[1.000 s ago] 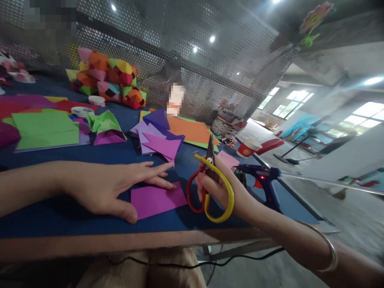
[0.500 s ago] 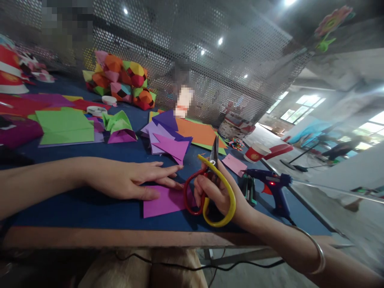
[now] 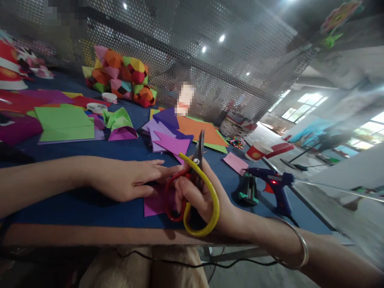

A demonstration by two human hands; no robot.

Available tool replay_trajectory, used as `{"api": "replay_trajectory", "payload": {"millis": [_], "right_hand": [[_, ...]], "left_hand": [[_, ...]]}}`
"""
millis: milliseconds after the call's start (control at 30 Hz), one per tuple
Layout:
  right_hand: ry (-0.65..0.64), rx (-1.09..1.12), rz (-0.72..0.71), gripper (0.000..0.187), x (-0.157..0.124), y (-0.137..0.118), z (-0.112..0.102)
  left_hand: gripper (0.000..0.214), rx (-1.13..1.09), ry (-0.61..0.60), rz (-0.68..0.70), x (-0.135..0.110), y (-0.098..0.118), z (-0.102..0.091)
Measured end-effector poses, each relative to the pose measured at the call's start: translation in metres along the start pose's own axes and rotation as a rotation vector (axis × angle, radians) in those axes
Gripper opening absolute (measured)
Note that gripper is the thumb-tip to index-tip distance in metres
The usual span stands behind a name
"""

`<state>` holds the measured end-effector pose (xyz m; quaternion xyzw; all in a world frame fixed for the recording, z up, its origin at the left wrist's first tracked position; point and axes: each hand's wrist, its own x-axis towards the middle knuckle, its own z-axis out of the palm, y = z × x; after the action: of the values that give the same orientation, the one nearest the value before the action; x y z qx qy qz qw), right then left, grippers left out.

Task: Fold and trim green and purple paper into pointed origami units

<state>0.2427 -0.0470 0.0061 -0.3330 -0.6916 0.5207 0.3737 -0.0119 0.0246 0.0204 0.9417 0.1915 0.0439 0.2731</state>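
My left hand lies flat, fingers stretched out, on a purple paper sheet near the front edge of the blue table. My right hand grips a pair of scissors with one red and one yellow handle loop. The blades are closed and point up and away. The scissors hang just above the right part of the purple sheet and hide it there. My right wrist wears a silver bangle.
Folded purple paper pieces and an orange sheet lie behind my hands. A blue glue gun with a red light, a green tool, a pink slip and a red paper cup sit right. Green paper lies left.
My right hand has carried the scissors leftward, over the purple sheet and close to my left fingertips. My left hand has stayed flat on the sheet.
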Motion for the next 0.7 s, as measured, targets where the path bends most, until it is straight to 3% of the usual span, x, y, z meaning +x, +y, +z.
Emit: {"api": "replay_trajectory", "payload": {"millis": [133,333,700], "right_hand": [[-0.055,0.093,0.028,0.032,0.009,-0.004,0.018],[-0.064,0.073,0.041,0.033,0.017,-0.004,0.033],[-0.019,0.091,0.077,0.038,0.015,0.001,0.037]], "left_hand": [[0.058,0.046,-0.059,-0.082,0.002,0.004,0.001],[0.064,0.035,0.019,-0.039,0.0,0.003,0.006],[0.052,0.042,0.05,-0.028,-0.001,0.002,0.005]]}}
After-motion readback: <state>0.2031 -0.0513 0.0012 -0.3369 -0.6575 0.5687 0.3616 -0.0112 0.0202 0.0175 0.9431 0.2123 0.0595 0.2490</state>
